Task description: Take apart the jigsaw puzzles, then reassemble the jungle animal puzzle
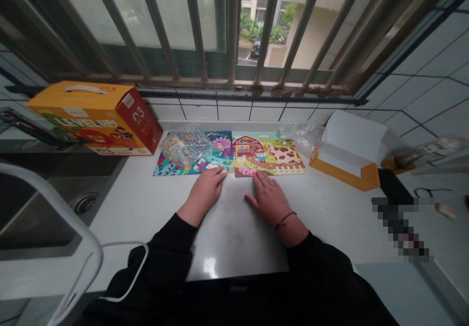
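Observation:
Two bright picture sheets lie side by side against the back of the white counter. The left one, a blue sea-like picture [222,145], is partly covered by a clear plastic bag [185,145] with colourful pieces inside. The right one, a farm picture [271,155], shows a red barn and a spotted cow. My left hand [207,189] rests at the lower edge of the blue picture, fingers laid down and holding nothing. At the farm picture's lower edge, my right hand [271,196] lies flat, its fingertips touching it and the thumb apart.
An orange and red carton [95,116] with a handle stands left, beside the sink [84,184]. At right are crumpled clear plastic [302,135] and an open white-and-orange box [348,155]. A white cable [88,233] curves across the lower left. Window bars rise behind the counter [326,208].

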The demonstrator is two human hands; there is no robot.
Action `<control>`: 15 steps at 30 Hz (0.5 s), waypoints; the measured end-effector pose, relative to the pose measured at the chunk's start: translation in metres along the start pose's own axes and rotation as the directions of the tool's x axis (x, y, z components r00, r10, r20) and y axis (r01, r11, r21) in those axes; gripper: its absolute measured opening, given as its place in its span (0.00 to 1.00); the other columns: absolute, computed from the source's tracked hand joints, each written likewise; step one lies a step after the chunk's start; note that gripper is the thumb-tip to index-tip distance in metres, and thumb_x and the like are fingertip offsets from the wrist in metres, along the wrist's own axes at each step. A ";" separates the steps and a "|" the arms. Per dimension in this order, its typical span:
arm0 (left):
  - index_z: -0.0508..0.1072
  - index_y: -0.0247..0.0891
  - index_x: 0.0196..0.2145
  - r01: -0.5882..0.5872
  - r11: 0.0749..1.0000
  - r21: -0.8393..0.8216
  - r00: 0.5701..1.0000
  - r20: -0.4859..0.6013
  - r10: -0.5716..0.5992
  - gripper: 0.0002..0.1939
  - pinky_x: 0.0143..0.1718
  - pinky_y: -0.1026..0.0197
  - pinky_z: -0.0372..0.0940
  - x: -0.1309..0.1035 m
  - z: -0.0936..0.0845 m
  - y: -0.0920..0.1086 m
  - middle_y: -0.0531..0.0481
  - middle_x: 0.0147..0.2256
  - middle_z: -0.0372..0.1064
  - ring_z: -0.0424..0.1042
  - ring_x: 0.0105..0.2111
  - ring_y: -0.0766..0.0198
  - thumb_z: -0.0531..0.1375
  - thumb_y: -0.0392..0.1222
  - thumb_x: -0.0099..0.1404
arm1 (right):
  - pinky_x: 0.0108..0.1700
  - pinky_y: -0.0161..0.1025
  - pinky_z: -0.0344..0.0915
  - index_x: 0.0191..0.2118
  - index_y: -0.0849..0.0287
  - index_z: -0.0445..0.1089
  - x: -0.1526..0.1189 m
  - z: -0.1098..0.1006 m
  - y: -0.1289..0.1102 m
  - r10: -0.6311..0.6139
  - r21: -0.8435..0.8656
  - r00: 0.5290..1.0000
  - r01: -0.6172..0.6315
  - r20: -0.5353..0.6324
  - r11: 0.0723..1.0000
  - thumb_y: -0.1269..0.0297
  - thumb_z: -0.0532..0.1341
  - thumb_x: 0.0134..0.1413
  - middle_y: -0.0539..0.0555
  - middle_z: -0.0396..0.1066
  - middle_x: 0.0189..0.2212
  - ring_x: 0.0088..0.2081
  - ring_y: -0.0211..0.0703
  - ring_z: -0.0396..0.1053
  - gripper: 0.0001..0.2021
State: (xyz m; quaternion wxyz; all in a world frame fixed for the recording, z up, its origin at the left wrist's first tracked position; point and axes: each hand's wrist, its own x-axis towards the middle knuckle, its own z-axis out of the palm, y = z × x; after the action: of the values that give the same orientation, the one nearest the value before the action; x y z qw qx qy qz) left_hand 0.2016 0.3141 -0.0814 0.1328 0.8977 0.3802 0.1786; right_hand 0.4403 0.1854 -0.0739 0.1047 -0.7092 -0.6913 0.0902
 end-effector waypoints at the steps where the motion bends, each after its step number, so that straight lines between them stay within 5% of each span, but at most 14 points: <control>1: 0.83 0.38 0.58 0.001 1.000 -0.002 1.000 -0.004 -0.001 0.21 0.70 0.41 0.66 0.000 0.000 0.001 0.38 0.64 0.76 0.74 0.65 0.46 0.55 0.36 0.75 | 0.76 0.64 0.55 0.78 0.70 0.56 -0.003 0.001 0.000 0.000 -0.002 1.000 0.000 0.000 1.000 0.48 0.62 0.72 0.71 0.53 0.78 0.77 0.69 0.55 0.40; 11: 0.70 0.31 0.68 0.179 0.979 0.094 0.984 -0.034 -0.177 0.28 0.75 0.29 0.51 -0.002 0.000 -0.001 0.27 0.74 0.59 0.60 0.74 0.36 0.57 0.48 0.77 | 0.76 0.62 0.55 0.79 0.68 0.55 -0.003 0.002 0.002 0.013 -0.002 1.000 -0.013 -0.006 1.000 0.48 0.59 0.73 0.69 0.52 0.79 0.78 0.67 0.54 0.39; 15: 0.75 0.34 0.61 0.154 0.988 0.031 0.986 -0.075 -0.151 0.22 0.74 0.35 0.55 -0.003 -0.010 -0.001 0.30 0.68 0.69 0.66 0.70 0.40 0.57 0.48 0.76 | 0.76 0.64 0.55 0.79 0.68 0.54 0.004 0.001 0.002 0.040 -0.007 0.999 -0.040 0.010 0.999 0.49 0.59 0.74 0.69 0.50 0.79 0.79 0.67 0.52 0.39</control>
State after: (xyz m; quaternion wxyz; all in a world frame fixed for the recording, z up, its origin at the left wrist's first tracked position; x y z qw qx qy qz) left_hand 0.1946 0.3134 -0.0737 0.1157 0.8612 0.4556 0.1934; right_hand 0.4419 0.1898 -0.0751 0.0968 -0.7227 -0.6780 0.0933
